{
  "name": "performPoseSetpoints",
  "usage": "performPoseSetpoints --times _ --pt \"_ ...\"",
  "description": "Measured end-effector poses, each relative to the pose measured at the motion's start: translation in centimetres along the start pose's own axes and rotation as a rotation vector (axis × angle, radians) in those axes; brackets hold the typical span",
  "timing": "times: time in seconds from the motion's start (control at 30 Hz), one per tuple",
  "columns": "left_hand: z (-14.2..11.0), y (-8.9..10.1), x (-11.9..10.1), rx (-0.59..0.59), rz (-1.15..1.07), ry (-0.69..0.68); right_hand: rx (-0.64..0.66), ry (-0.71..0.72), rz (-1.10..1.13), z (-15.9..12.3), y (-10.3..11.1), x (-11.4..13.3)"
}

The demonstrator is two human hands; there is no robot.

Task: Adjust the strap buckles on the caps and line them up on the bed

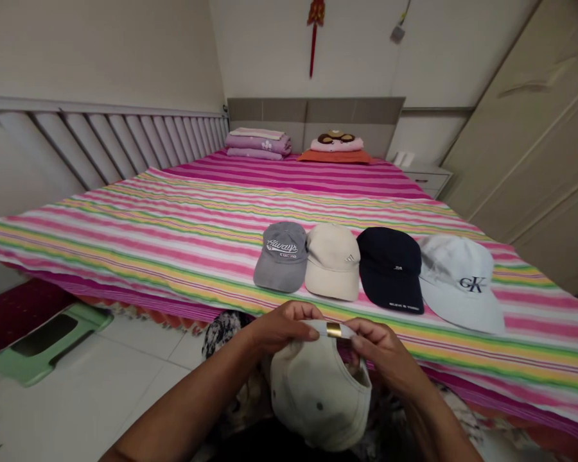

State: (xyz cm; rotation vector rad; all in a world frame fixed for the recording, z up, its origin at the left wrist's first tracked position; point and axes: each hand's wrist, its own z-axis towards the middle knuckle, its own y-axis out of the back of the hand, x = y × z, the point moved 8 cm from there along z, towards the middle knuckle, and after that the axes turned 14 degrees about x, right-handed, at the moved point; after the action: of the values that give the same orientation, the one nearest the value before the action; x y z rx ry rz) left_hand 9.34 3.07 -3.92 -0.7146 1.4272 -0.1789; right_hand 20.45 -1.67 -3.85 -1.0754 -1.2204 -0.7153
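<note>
I hold a cream baseball cap in front of me, its back facing up. My left hand pinches the left end of its rear strap. My right hand grips the right end, by the gold metal buckle. Both hands are closed on the strap. Beyond them, near the bed's front edge, lie a grey cap, a beige cap, a navy cap and a white cap in a row.
The bed has a pink, green and yellow striped sheet. Folded pink bedding and a pillow stack lie at the headboard. A green plastic stool stands on the tiled floor at left. A wardrobe and nightstand stand at right.
</note>
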Motion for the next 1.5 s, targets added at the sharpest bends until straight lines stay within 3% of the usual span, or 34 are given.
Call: performPoseSetpoints --times 0.07,0.17,0.43,0.63,0.83,1.17,1.3,1.5 --pt "0.0 -0.9 -0.2 0.073 -0.079 -0.018 -0.081 0.000 -0.007 0.3 -0.1 0.2" --pt "-0.2 -1.8 -0.3 0.161 -0.193 -0.051 -0.104 0.021 0.094 0.5 -0.7 0.1" --pt "0.6 -0.1 1.2 -0.110 -0.117 0.016 -0.082 0.057 0.160 0.6 -1.3 -0.1" --pt "0.8 -0.5 0.9 -0.074 -0.068 0.062 -0.047 0.016 0.036 0.9 -1.8 0.5" --pt "1.1 -0.6 1.9 -0.061 -0.125 0.057 0.054 0.022 0.084 1.4 -3.3 0.7" --pt "1.0 0.1 1.8 -0.128 0.057 -0.025 0.051 0.033 0.091 1.6 -3.3 0.2" --pt "0.8 0.4 1.7 -0.119 -0.011 -0.063 0.008 0.096 0.140 1.5 -2.6 0.2" --pt "0.4 0.8 0.4 -0.050 -0.142 -0.301 -0.175 0.260 0.336 1.2 -0.4 1.1"
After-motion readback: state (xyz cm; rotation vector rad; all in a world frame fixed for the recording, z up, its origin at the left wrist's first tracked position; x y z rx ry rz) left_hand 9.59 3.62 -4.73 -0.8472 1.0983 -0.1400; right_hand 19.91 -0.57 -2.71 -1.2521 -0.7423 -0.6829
